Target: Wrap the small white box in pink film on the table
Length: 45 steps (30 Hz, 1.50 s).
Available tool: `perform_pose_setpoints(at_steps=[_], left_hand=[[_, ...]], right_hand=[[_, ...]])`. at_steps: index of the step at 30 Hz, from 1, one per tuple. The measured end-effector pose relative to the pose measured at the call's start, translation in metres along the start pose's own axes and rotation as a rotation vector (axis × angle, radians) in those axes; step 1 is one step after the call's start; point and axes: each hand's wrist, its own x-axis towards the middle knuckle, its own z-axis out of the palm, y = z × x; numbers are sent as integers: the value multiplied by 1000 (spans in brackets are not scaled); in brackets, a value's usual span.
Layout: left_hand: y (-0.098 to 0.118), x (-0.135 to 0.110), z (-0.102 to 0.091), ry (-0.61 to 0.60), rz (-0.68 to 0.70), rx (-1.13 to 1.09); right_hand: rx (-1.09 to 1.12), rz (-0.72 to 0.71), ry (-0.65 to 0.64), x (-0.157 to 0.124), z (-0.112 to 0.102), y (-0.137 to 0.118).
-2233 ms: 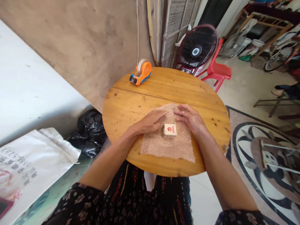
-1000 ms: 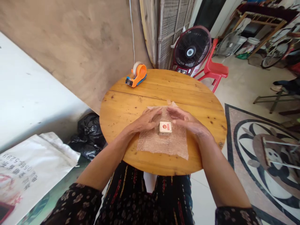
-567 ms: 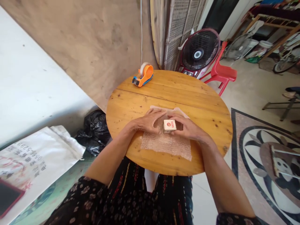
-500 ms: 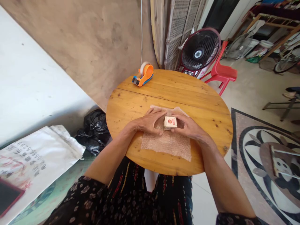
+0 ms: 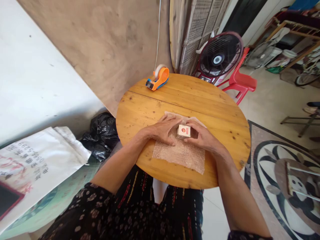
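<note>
A small cream box (image 5: 183,131) with a red mark on its top sits on a sheet of bubble wrap (image 5: 180,156). My left hand (image 5: 165,131) lies open on the sheet to the left of the box. Its fingers are stretched and its thumb is apart from the box. From the right, my right hand (image 5: 203,136) holds the box's right end, fingers at the back and thumb at the front. The wrap lies spread under both hands on a round wooden table (image 5: 140,106).
An orange tape dispenser (image 5: 159,79) stands at the table's back left edge. Beyond the table are a floor fan (image 5: 217,60) and a red plastic chair (image 5: 241,80). A black plastic bag (image 5: 102,135) and a white printed sack (image 5: 45,160) lie at the left.
The whole view has shifted slightly, so the table and dispenser appear farther right. Both hands keep nearly the same pose around the box, and the wrap stays spread out.
</note>
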Motion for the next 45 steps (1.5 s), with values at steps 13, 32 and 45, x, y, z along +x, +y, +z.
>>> perform_pose_setpoints(at_steps=[13, 32, 45], left_hand=[[-2, 1, 2, 2, 49, -6], [-4, 1, 1, -15, 73, 86], [-1, 0, -2, 28, 146, 78]], right_hand=[[61, -25, -31, 1, -2, -2], [78, 59, -81, -3, -11, -14], [-114, 69, -79, -44, -18, -52]])
